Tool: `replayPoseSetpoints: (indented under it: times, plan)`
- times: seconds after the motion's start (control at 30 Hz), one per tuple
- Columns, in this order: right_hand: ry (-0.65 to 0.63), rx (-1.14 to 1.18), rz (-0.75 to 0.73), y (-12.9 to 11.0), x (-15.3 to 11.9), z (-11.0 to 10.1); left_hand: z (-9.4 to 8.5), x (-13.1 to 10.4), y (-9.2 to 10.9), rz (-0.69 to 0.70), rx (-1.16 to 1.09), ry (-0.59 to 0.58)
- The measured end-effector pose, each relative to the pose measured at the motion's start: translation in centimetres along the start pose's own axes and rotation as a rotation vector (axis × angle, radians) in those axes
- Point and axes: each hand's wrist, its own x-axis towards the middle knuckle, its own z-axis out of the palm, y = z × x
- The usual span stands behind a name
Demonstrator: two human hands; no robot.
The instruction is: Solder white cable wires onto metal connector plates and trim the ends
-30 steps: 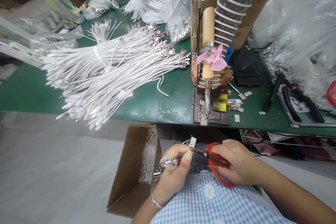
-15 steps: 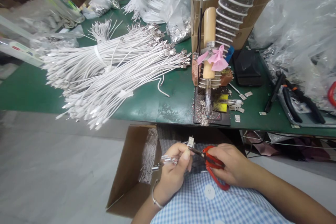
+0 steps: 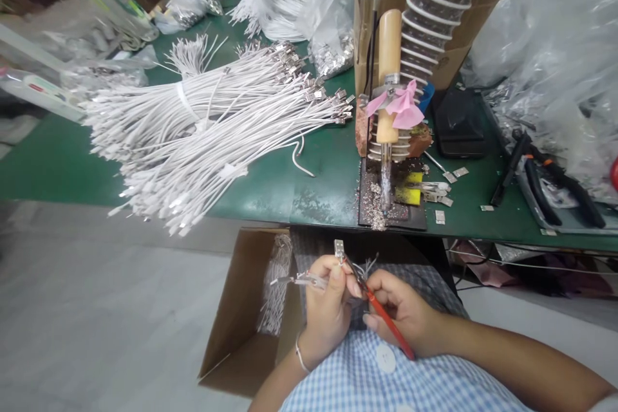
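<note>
In the head view, my left hand (image 3: 326, 309) pinches a white cable end between thumb and finger, with a metal USB plug (image 3: 339, 248) standing up above the fingertips. More plug ends (image 3: 302, 279) stick out of the left side of the same hand, partly covered by the fingers. My right hand (image 3: 403, 312) is closed around red-handled pliers (image 3: 389, 322), seen edge-on. Their dark jaws reach the base of the upright plug; whether they grip it, I cannot make out. A few thin wire ends show between the hands.
On the green bench (image 3: 270, 196) lies a big bundle of white cables (image 3: 203, 122). A wooden-handled soldering iron (image 3: 389, 77) hangs in front of a ribbed hose (image 3: 441, 6). Black-handled pliers (image 3: 562, 187) rest at right. An open carton (image 3: 236, 322) below holds more cables.
The pliers have turned from showing both handles to edge-on, and their handles now slope down to the right. The plug has shifted slightly left and up; my two hands are closer together.
</note>
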Motion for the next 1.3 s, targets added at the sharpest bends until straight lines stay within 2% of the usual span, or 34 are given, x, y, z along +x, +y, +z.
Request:
replayPoseSetpoints:
  times: [0.2,0.33,0.5,0.6,0.73,0.8,0.83,0.9,1.0,1.07,1.13,1.3]
  plan:
    - [-0.017,0.09,-0.009,0.9,-0.3,0.2,-0.2,-0.5,-1.1,0.059,0.102,0.041]
    - [-0.104,0.124,0.08,-0.6,-0.3,-0.4,-1.1,-0.8,-1.3,0.14,0.243,0.042]
    - [-0.239,0.055,0.204,-4.1,-1.2,-2.3,-2.3,-0.9,0.4,0.248,0.519,-0.045]
    - [-0.279,0.04,0.227,-4.8,-1.8,-3.3,-2.2,-0.4,1.7,0.337,0.669,-0.122]
    - [-0.419,0.286,0.202,-4.1,-1.8,-3.5,-2.1,0.3,1.9,0.408,0.718,-0.189]
    - [-0.438,0.394,0.179,-3.9,-1.7,-3.3,-2.2,0.3,1.6,0.399,0.707,-0.192]
    - [-0.421,0.358,0.168,-4.0,-1.6,-3.2,-2.4,0.2,1.5,0.379,0.696,-0.182]
    - [-0.299,0.004,0.103,-4.3,-1.4,-3.0,-2.6,-0.2,1.2,0.295,0.658,-0.158]
    - [0.016,-0.816,-0.208,-4.6,-1.1,-3.1,-2.6,-0.7,1.3,0.109,0.555,-0.168]
    - [0.139,-1.103,-0.412,-4.4,-0.9,-3.2,-2.4,-0.8,1.4,0.016,0.481,-0.19]
    - [0.155,-1.16,-0.488,-4.2,-0.6,-3.2,-2.1,-0.8,1.6,-0.033,0.429,-0.197]
    - [0.147,-1.15,-0.5,-4.6,-0.4,-3.1,-2.0,-0.9,1.9,-0.084,0.393,-0.201]
